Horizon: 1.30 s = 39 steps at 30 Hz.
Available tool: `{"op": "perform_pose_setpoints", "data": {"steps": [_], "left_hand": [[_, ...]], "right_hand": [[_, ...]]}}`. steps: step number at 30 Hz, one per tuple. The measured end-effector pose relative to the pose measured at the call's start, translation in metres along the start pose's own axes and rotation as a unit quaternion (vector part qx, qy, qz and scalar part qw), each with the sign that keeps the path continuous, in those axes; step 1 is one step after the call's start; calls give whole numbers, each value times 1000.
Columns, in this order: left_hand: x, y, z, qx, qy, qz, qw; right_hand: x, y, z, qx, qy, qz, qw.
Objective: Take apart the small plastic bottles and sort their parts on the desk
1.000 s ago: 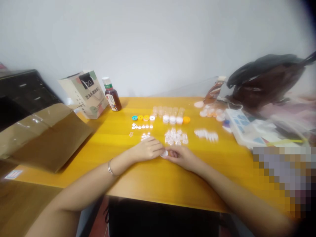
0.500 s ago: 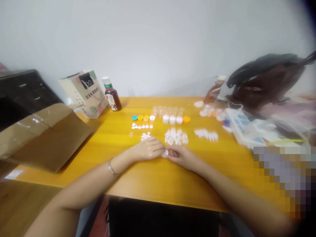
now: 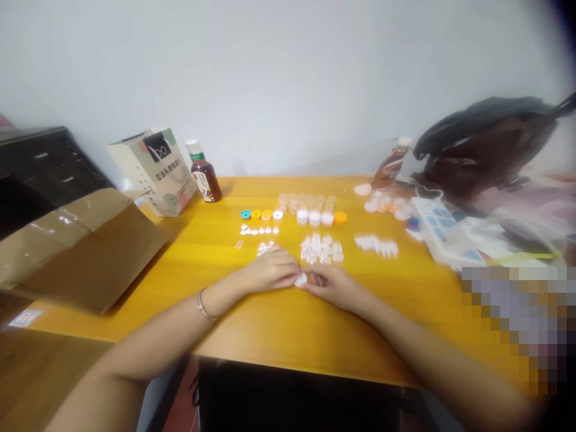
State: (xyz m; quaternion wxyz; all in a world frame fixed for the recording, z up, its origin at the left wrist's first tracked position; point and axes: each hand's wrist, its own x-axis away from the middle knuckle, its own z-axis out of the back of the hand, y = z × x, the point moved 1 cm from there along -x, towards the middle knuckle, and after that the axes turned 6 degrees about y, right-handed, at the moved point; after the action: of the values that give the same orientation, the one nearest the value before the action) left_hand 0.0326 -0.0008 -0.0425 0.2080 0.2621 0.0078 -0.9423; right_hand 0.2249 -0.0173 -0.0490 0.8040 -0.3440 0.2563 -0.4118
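Note:
Between my hands, low over the table, is a small white round piece like a cap [image 3: 300, 279]. My left hand [image 3: 273, 269] has its fingers closed on the piece's left side. From the right, my right hand [image 3: 330, 284] pinches the same piece between thumb and curled fingers. Just beyond my left hand lie small white parts [image 3: 265, 246], partly hidden by it. Clear plastic pieces [image 3: 320, 248] are heaped beyond my right hand. Further back stand a row of colored caps [image 3: 267, 214], white caps [image 3: 314, 217] and an orange cap [image 3: 340, 218].
A brown paper bag [image 3: 85, 246] lies at the left, near a printed carton bag [image 3: 157, 171] and a dark bottle [image 3: 206, 180]. Slim white pieces [image 3: 376, 245] lie right of the clear heap. A tilted brown bottle [image 3: 390, 165] and a white case [image 3: 436, 228] are at the right.
Both hands stay nearly in place on the white piece. My left hand has shifted very slightly, and a little more of the piece shows.

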Motion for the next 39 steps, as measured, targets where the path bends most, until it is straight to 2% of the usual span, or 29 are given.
{"op": "perform_pose_setpoints", "data": {"steps": [4,10,15,19,23,26,29,32,36,39], "left_hand": [[-2,-1,0,99,0,79,992],[-1,-5,-3,219,34,170,960],[3,-18,3,201,89,214,952],[11,-43,34,129,112,248,953],[29,-72,70,18,19,294,955],[41,-86,82,-62,-70,325,941],[46,-89,82,-89,-135,329,930],[44,-87,79,-95,-167,329,924],[41,-84,78,-91,-183,333,921],[42,-84,78,-83,-175,336,922]], "right_hand": [[0,0,0,0,2,-2,1000],[1,-4,1,7,5,-5,1000],[1,-3,0,8,15,-10,1000],[1,-1,-1,5,12,-11,1000],[2,-2,0,8,10,-14,1000],[2,-3,1,9,11,-16,1000],[2,-3,0,9,11,-14,1000],[2,-3,0,8,12,-12,1000],[2,-2,0,8,12,-11,1000],[2,-3,0,8,10,-10,1000]]}}
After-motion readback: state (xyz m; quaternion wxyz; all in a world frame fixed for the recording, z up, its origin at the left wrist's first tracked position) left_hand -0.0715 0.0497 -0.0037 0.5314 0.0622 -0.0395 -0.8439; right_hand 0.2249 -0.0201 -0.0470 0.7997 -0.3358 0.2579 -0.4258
